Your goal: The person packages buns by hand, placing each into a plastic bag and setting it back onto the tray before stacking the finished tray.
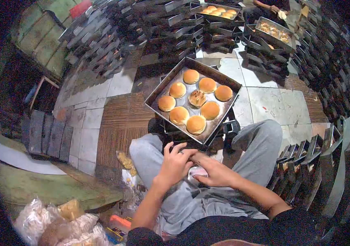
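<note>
Person is sitting on the floor, knees apart, hands meeting in the lap. Left hand (175, 164) and right hand (214, 172) are both working a small pale wrapper (195, 172) between them; fingers curled on it, pinched from both sides. Can't tell the wrapper's long axis or which way it's facing, mostly hidden.

Baking tray (154, 97) is sitting just past the knees, at 12 o'clock from the hands, rotated so a corner is pointing at the person; long axis running roughly 1 to 7 o'clock. Buns (196, 124) on it, nearest one straight ahead, both hands about equally near.

Further out at 12 to 2 o'clock: stacked trays (220, 12), some loaded. Another person's hand (274, 8) is reaching in at the far edge.
</note>
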### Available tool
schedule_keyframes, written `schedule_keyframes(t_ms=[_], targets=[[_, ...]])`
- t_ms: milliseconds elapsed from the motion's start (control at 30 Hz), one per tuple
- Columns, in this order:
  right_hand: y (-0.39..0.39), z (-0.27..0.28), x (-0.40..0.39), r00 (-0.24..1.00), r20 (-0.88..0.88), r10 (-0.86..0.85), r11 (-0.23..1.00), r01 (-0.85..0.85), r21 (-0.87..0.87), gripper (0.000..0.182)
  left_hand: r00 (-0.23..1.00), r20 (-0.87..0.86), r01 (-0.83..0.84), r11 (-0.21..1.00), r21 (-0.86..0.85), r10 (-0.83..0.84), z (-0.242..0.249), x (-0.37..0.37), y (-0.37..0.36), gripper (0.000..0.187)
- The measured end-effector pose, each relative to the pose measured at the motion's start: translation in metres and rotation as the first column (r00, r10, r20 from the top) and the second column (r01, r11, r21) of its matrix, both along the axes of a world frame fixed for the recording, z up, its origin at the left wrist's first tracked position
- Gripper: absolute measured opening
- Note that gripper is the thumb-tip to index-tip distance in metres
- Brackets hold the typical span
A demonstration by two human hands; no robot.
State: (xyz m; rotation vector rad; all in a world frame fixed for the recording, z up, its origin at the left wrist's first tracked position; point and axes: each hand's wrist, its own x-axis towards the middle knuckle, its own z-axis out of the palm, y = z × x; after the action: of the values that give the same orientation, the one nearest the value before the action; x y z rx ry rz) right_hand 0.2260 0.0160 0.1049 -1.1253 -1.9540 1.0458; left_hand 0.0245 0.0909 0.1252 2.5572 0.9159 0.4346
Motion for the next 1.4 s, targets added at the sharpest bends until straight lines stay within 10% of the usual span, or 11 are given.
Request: schedule_keyframes(t_ms=[167, 233, 300, 467, 500, 633, 867, 967, 1033, 1300, 1400], targets=[[0.013, -0.026, -0.015, 0.967, 0.229, -0.114, 0.981, 0.072, 0.183, 0.081, 0.966, 0.258, -0.032, 0.999, 0.019, 0.026, 0.038, 0.023, -0.009, 0.063], [0.033, 0.010, -0.031, 0.985, -0.061, -0.164, 0.973, 0.172, 0.155, 0.102, 0.654, 0.556, -0.251, 0.840, -0.480, 0.513, 0.006, 0.035, 0.001, 0.064], [0.036, 0.007, -0.074, 0.917, -0.249, -0.310, 0.939, 0.337, 0.073, 0.093, 0.418, 0.523, 0.184, 0.495, -0.850, 0.743, -0.039, 0.040, 0.024, 0.059], [0.115, -0.035, -0.036, 0.844, 0.252, -0.473, 0.880, 0.440, 0.177, 0.034, -0.096, 0.391, -0.074, 0.385, -0.920, 0.916, -0.076, -0.021, 0.101, 0.047], [0.147, -0.055, -0.012, 0.714, 0.383, -0.585, 0.811, 0.525, 0.259, 0.027, -0.125, 0.284, 0.146, 0.300, -0.943, 0.951, -0.086, -0.048, 0.107, 0.050], [0.242, -0.128, 0.088, 0.314, 0.746, -0.587, 0.607, 0.781, 0.149, 0.046, -0.164, 0.436, 0.354, 0.466, -0.811, 0.885, -0.050, -0.054, 0.098, 0.052], [0.227, -0.128, 0.098, 0.540, 0.426, -0.725, 0.555, 0.826, -0.103, 0.039, -0.271, 0.485, 0.571, 0.545, -0.614, 0.831, -0.049, -0.051, 0.108, 0.046], [0.189, -0.118, 0.110, 0.233, -0.200, -0.952, 0.307, 0.760, -0.573, 0.040, -0.244, 0.534, 0.596, 0.559, -0.576, 0.810, -0.051, -0.045, 0.104, 0.041], [0.152, -0.065, 0.117, 0.033, -0.549, -0.835, 0.485, 0.513, -0.708, 0.048, -0.247, 0.481, 0.638, 0.515, -0.572, 0.841, -0.060, -0.042, 0.097, 0.040], [0.039, -0.001, 0.035, 0.402, -0.794, -0.456, 0.810, -0.182, -0.558, 0.074, -0.197, 0.332, 0.518, 0.385, -0.764, 0.923, -0.060, -0.019, 0.084, 0.039], [0.052, 0.020, -0.007, 0.846, -0.483, -0.225, 0.945, 0.070, -0.319, 0.066, -0.194, 0.297, 0.548, 0.354, -0.758, 0.935, -0.035, -0.012, 0.076, 0.034]])
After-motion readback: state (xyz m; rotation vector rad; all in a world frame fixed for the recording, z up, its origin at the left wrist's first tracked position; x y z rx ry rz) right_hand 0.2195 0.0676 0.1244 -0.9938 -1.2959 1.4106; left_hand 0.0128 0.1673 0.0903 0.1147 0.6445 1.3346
